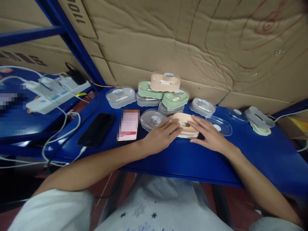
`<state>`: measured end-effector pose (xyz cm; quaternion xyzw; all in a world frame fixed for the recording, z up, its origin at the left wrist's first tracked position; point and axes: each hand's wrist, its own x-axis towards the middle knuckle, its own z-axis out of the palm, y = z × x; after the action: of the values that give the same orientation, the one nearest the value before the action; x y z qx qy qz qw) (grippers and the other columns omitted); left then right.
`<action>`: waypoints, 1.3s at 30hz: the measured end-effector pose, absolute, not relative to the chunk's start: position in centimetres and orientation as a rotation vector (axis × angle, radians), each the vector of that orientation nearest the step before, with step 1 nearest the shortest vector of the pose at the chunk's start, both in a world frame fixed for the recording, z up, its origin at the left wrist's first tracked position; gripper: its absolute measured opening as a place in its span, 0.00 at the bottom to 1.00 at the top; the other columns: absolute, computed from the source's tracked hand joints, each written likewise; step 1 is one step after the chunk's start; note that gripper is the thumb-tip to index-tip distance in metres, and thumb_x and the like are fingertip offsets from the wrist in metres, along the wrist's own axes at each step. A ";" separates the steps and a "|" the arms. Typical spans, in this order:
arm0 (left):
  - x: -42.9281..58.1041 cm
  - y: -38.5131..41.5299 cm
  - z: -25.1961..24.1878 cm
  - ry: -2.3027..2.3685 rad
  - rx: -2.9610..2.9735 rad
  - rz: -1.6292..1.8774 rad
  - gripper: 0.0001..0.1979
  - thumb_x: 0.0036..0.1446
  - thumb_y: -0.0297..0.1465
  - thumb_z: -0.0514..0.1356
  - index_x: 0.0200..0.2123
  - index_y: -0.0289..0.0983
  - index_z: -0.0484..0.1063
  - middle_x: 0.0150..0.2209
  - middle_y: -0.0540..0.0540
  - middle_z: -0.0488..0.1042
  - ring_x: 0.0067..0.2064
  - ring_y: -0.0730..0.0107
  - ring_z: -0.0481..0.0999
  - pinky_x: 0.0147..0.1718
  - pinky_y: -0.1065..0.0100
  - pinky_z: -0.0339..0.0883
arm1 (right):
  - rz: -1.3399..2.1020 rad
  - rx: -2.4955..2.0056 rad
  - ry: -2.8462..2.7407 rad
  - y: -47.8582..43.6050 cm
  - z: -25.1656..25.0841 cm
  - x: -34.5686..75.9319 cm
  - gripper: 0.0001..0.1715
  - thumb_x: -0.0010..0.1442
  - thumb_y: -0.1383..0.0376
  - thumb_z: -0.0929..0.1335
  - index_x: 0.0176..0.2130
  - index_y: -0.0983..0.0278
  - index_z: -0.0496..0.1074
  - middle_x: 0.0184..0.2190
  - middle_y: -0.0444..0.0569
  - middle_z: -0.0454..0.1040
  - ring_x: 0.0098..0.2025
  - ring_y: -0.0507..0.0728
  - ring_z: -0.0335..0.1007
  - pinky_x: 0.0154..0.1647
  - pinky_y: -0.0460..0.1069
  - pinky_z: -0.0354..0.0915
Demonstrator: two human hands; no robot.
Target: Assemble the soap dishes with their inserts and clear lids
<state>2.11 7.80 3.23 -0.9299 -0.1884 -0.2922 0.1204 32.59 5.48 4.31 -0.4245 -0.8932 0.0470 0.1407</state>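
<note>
A peach oval plastic box [184, 118] with a slot in its top and a pale base sits on the blue table between my hands. My left hand [162, 136] grips its left side, fingers laid over the edge. On the opposite side, my right hand [208, 133] holds it with fingers on the rim and thumb low at the front. A grey oval box with a clear lid [152, 120] lies just left of it. Partly behind my right hand is a loose clear lid [222, 126] with a round white label.
Lidded boxes are stacked at the back, a peach one [165, 81] on top. Grey parts [260, 117] and another clear lid [237, 114] lie right. Two phones, one dark [96, 130] and one lit [128, 125], and a power strip [57, 96] with cables are left. Cardboard [154, 38] stands behind.
</note>
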 end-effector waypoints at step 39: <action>2.3 7.6 2.8 -0.223 -2.899 -0.667 0.07 0.74 0.27 0.58 0.45 0.37 0.78 0.47 0.43 0.82 0.50 0.61 0.78 0.52 0.60 0.70 | 0.475 -1.362 -1.941 3.3 6.7 36.9 0.43 0.73 0.54 0.66 0.78 0.48 0.45 0.48 0.49 0.76 0.44 0.60 0.79 0.50 0.60 0.78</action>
<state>2.26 7.62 2.81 -0.9687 -0.0745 -0.2229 0.0793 36.94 3.26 6.68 -0.5268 -0.7508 0.1839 0.3536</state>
